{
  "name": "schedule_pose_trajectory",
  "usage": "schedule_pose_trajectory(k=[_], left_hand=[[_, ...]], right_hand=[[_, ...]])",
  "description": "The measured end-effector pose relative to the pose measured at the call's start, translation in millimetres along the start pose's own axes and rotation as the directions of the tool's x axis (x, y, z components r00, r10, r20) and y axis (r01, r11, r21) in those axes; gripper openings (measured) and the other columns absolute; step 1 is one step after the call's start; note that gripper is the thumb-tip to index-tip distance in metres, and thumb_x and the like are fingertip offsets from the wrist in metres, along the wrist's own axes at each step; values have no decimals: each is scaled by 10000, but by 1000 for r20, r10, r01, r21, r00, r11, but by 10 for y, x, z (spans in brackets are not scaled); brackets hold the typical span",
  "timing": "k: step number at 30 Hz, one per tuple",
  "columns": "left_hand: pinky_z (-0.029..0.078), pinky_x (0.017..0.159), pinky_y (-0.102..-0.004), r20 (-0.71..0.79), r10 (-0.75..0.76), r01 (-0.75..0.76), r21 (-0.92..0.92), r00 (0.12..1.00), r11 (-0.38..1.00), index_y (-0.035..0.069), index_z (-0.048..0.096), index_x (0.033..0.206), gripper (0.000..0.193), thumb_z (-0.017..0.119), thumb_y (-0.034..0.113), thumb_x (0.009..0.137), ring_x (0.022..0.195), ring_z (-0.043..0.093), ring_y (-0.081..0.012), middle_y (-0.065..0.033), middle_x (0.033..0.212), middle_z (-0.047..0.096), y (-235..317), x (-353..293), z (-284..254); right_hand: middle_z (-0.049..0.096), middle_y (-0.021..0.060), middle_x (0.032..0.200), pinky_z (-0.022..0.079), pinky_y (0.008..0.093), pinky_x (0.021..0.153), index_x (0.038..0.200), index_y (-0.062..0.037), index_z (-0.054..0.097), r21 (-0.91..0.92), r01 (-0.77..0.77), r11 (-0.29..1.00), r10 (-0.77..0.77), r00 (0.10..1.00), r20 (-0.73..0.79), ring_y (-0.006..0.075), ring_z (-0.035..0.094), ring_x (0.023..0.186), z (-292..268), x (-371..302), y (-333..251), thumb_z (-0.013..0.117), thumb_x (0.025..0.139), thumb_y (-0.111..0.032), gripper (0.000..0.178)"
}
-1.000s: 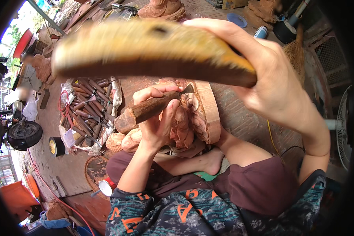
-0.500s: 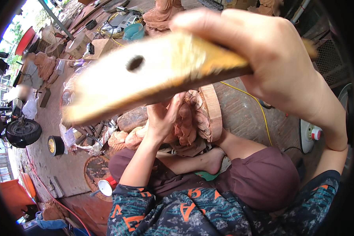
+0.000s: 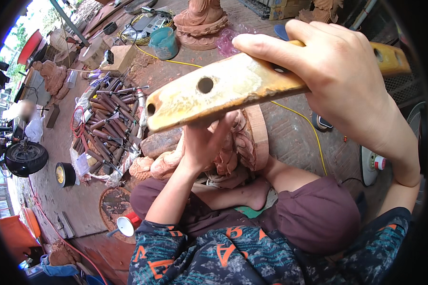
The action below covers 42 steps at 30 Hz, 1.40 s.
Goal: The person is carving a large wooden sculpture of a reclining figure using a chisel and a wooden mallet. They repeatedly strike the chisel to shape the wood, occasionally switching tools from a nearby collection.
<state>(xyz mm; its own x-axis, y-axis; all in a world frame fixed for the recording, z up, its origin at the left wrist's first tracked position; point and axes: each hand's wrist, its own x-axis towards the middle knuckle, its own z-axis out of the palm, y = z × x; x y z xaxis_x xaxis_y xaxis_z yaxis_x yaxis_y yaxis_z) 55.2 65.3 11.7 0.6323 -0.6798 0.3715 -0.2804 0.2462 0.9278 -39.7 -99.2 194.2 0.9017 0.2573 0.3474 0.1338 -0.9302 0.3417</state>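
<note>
My right hand is closed round a long, flat yellow bar with round holes and a worn, chipped lower edge. The bar is raised high and slants across the view above my left hand. That hand is closed at the reddish wood carving between my legs, thumb pointing up. Most of its fingers, and whatever they grip, are hidden behind the bar. The carving has rounded relief shapes and a pale, flat cut base on its right side.
Left of the carving lies a heap of wooden-handled chisels on a sheet. Farther off stand a teal bucket and a carved statue. A yellow cable crosses the floor to the right. A white-and-red cup is near my left knee.
The yellow bar has moved right and slightly down with my right hand, uncovering the chisel heap. My left hand has stayed at the carving, shifting slightly right.
</note>
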Motion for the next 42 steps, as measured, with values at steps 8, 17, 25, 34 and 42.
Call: schedule_pose_trajectory(k=[8, 17, 25, 34, 42], left_hand=[[551, 871, -416, -143, 67, -100, -240, 987, 966, 6, 403, 1150, 259, 513, -58, 925, 986, 645, -284, -181, 1066, 606, -117, 180, 9], [517, 846, -295, -112, -23, -18, -354, 993, 935, 29, 377, 1138, 341, 571, -88, 883, 954, 630, -171, -128, 1015, 604, -109, 234, 15], [547, 830, -298, -81, -135, 90, -419, 987, 904, 7, 435, 1123, 248, 552, -43, 911, 955, 640, -176, -109, 995, 630, -127, 250, -60], [540, 806, -280, -90, -100, 52, -425, 991, 904, -6, 476, 1109, 213, 574, 7, 920, 921, 637, -151, -77, 978, 615, -105, 289, -46], [536, 800, -278, -45, -108, 80, -404, 993, 911, 1, 406, 1153, 294, 577, -9, 914, 924, 631, -148, -78, 972, 595, -118, 330, -14]], right_hand=[[659, 131, 1103, 513, 349, 840, 1224, -122, 582, 429, -57, 902, 91, 994, -58, 297, 648, 1020, 87, -14, 83, 606, 686, 83, 576], [655, 132, 1113, 509, 349, 850, 1230, -115, 577, 178, -144, 974, 127, 987, 101, 295, 644, 1030, -26, -173, 291, 596, 688, 90, 580], [652, 133, 1122, 505, 349, 858, 1235, -109, 573, 197, -89, 976, 69, 992, 104, 293, 640, 1040, 30, 58, 196, 588, 689, 97, 583], [649, 134, 1132, 500, 349, 868, 1241, -102, 568, 190, -82, 978, 63, 993, 101, 291, 636, 1050, 99, 54, 170, 578, 691, 104, 587], [645, 135, 1141, 496, 349, 877, 1246, -97, 564, 157, -93, 983, 75, 990, 117, 289, 632, 1059, 77, 6, 172, 570, 693, 110, 591]])
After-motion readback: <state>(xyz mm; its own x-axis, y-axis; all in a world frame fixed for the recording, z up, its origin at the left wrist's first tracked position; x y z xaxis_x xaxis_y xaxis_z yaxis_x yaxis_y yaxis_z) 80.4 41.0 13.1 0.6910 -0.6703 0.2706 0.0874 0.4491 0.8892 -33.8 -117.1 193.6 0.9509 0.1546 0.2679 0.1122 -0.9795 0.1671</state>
